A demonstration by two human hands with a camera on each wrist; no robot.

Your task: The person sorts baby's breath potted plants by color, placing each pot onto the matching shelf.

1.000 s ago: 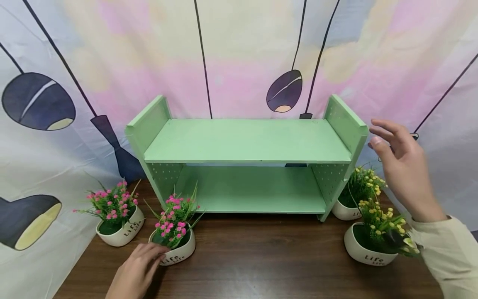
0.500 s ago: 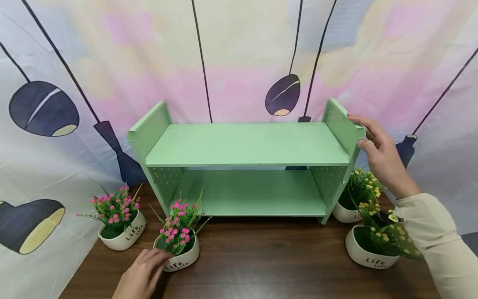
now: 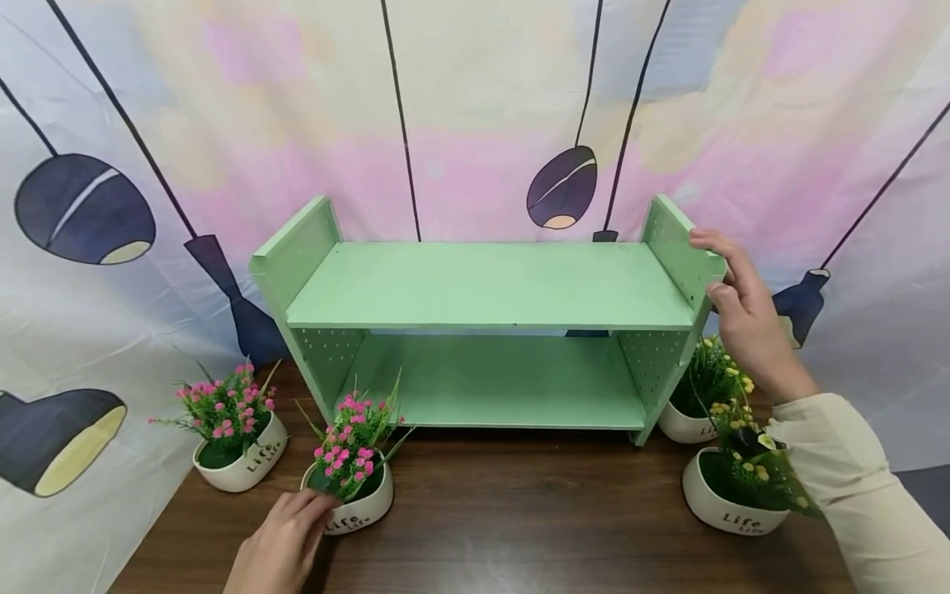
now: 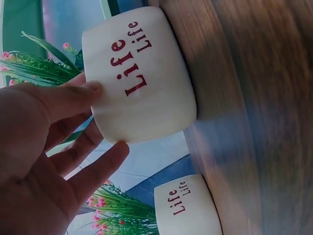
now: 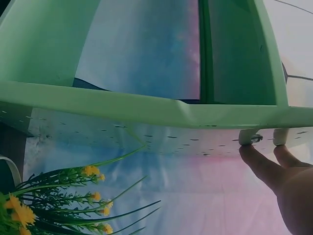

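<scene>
My left hand (image 3: 278, 540) pinches the rim of a white oval "Life" pot (image 3: 365, 510) with pink artificial flowers (image 3: 345, 450). In the left wrist view the thumb (image 4: 73, 101) lies on the pot's lettered side, with other fingers behind the rim. The pot stands upright on the brown table (image 3: 505, 503). My right hand (image 3: 753, 334) grips the top of the right side panel (image 3: 679, 247) of a green two-tier shelf (image 3: 490, 285). Its fingers reach over the panel's upper edge, and its thumb is by the front edge. The right wrist view shows fingertips against the panel's outer face.
Another pink-flowered pot (image 3: 245, 462) stands to the left. Right of the shelf are two yellow-flowered pots, one at the back (image 3: 686, 422) and one nearer (image 3: 731, 499), partly behind the right forearm. A cloth printed with lamps (image 3: 475, 107) hangs behind.
My right hand has come left from the air beside the shelf onto its right side panel. The left hand stays at the pink-flowered pot, and the view has shifted slightly.
</scene>
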